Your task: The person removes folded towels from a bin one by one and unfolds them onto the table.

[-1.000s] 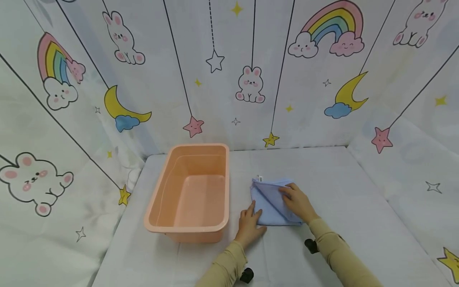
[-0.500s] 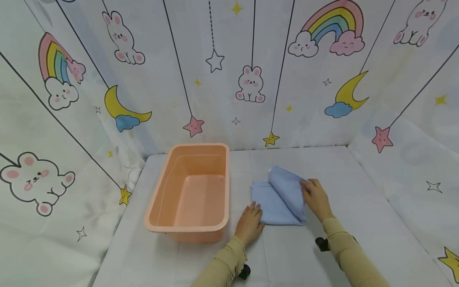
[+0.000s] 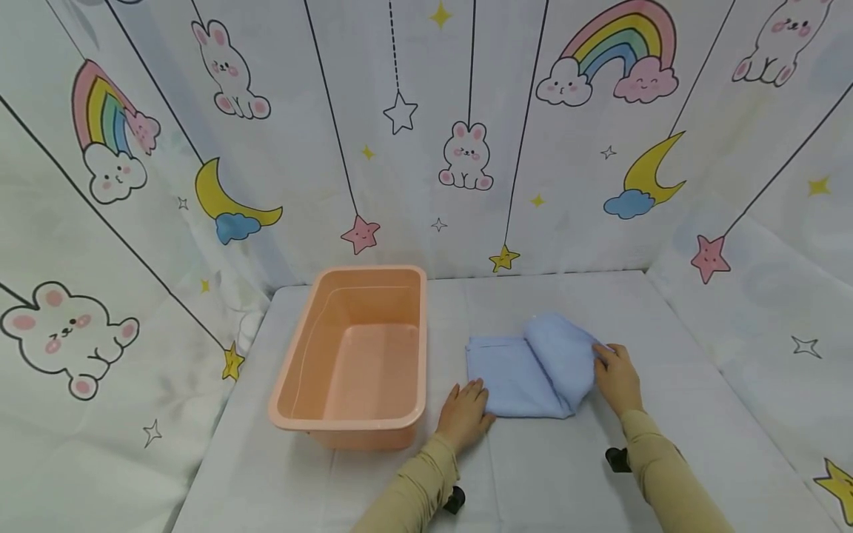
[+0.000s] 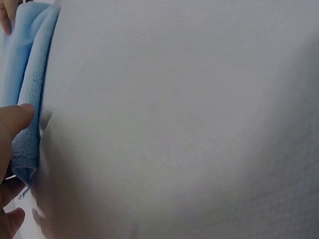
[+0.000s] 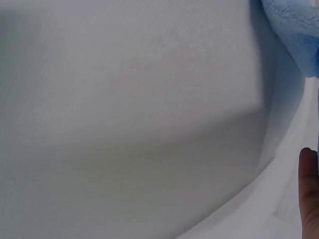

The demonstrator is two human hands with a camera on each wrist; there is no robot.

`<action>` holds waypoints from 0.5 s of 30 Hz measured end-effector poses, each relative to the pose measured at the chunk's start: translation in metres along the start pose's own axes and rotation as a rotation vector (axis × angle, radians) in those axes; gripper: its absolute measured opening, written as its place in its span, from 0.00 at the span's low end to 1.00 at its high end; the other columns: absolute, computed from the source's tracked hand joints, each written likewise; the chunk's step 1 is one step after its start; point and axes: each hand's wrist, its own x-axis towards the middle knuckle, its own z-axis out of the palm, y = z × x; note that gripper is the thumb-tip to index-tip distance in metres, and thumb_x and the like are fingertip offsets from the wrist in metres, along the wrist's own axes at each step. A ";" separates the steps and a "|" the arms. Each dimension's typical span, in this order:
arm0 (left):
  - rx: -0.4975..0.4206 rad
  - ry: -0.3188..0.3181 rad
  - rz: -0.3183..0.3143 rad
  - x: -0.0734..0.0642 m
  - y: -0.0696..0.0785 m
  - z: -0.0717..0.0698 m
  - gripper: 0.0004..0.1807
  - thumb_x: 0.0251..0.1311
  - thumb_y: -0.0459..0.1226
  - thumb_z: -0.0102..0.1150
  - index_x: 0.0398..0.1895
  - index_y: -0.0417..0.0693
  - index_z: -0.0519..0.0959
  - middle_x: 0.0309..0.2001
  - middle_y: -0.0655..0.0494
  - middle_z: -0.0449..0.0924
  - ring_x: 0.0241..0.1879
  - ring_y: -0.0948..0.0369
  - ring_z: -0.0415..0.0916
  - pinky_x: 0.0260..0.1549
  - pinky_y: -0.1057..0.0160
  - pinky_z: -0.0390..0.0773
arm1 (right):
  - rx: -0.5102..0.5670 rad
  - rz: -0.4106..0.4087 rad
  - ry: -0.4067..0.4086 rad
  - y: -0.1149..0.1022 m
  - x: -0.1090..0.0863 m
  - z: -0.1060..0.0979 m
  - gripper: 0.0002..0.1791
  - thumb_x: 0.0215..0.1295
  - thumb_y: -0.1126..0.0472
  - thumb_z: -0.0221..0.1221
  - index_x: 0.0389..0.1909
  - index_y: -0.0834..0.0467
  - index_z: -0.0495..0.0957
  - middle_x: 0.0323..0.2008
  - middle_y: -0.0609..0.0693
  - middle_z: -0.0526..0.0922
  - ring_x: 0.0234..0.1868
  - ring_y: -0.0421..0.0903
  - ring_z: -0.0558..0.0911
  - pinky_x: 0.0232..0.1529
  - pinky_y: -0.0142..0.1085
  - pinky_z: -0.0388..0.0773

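A light blue, fluffy cloth [image 3: 513, 377], like a small towel, lies on the table right of the basin, its right part lifted and folding over. My right hand [image 3: 618, 377] pinches the raised edge at the right. At the cloth's near left corner rests my left hand [image 3: 463, 414], fingers extended and pointing away from me. In the left wrist view the left thumb [image 4: 22, 117] lies on the cloth [image 4: 32, 84], the other fingers by its end. The right wrist view catches only a fingertip [image 5: 308, 169] and a bit of the cloth [image 5: 294, 25].
A peach plastic basin [image 3: 280, 414] stands on the white-covered table [image 3: 533, 481], just left of the left hand. White curtains [image 3: 426, 185] printed with rabbits, stars and rainbows surround the table at the back and sides.
The right hand has drawn the cloth's upper layer to the right, opening out more of the lower layer. The left hand has flattened at the left corner and stays there.
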 end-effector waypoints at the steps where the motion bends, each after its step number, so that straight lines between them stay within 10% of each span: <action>1: 0.006 -0.003 -0.002 0.000 0.001 0.000 0.25 0.60 0.52 0.52 0.56 0.48 0.74 0.61 0.53 0.73 0.62 0.58 0.69 0.61 0.53 0.67 | -0.006 0.024 -0.013 0.004 -0.002 -0.002 0.19 0.61 0.69 0.49 0.53 0.71 0.73 0.51 0.70 0.69 0.48 0.68 0.74 0.45 0.59 0.70; 15: 0.170 0.047 -0.008 0.000 0.007 -0.002 0.24 0.59 0.53 0.53 0.51 0.47 0.77 0.56 0.53 0.77 0.56 0.58 0.74 0.60 0.56 0.69 | -0.128 0.218 -0.144 0.038 -0.030 -0.025 0.24 0.62 0.65 0.42 0.54 0.77 0.68 0.52 0.77 0.64 0.49 0.76 0.69 0.46 0.62 0.68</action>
